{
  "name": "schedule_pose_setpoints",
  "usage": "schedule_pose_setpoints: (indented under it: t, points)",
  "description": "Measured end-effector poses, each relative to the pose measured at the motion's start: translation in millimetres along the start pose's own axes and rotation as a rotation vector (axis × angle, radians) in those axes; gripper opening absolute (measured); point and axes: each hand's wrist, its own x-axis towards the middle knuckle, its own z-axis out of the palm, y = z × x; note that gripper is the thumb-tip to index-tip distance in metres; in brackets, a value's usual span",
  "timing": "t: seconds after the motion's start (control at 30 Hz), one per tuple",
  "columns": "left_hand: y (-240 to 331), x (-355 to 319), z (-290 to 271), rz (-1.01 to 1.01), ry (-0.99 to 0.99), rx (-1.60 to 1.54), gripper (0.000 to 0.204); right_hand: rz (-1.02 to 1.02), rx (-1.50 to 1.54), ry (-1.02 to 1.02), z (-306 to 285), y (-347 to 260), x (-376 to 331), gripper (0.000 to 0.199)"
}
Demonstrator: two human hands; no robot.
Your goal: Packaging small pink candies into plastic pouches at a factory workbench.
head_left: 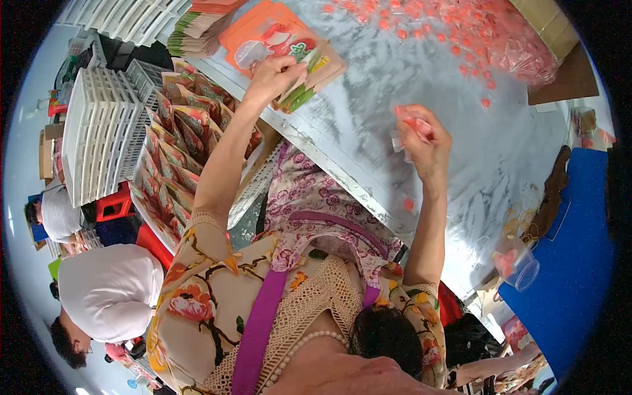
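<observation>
My left hand [275,78] pinches the edge of a printed pouch [320,68] at the table's near-left side. That pouch lies over a fanned stack of orange and red pouches [263,31]. To the right, above the tabletop, my right hand [424,139] is curled around small red pieces in clear wrapping [413,124]; how many is hidden by the fingers. One loose red piece [409,204] lies on the table nearer to me. Many more wrapped red pieces [454,49] are spread across the far side.
The metal table [368,112] runs diagonally before me. At my left a crate holds rows of filled pouches [178,151], beside stacked white crates [99,131]. A clear plastic cup [523,268] rests at the right by a blue panel [573,250]. Other people [108,289] work behind.
</observation>
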Motion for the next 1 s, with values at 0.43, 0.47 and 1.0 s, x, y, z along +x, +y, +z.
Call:
schedule_pose_setpoints:
  t: [0.43,0.47,1.0]
  points:
    - [18.1,-20.0,4.6,0.037,-0.165,0.161,0.015,0.08,0.102,-0.083,29.7,-9.6,9.4,0.022]
    - [20.3,-23.1,14.3,0.126,-0.033,0.268,0.016,0.08,0.129,-0.092,31.6,-8.5,10.2,0.022]
    - [91.7,-37.9,21.3,0.26,-0.105,0.23,0.026,-0.13,0.363,-0.129,66.3,-39.3,6.4,0.023]
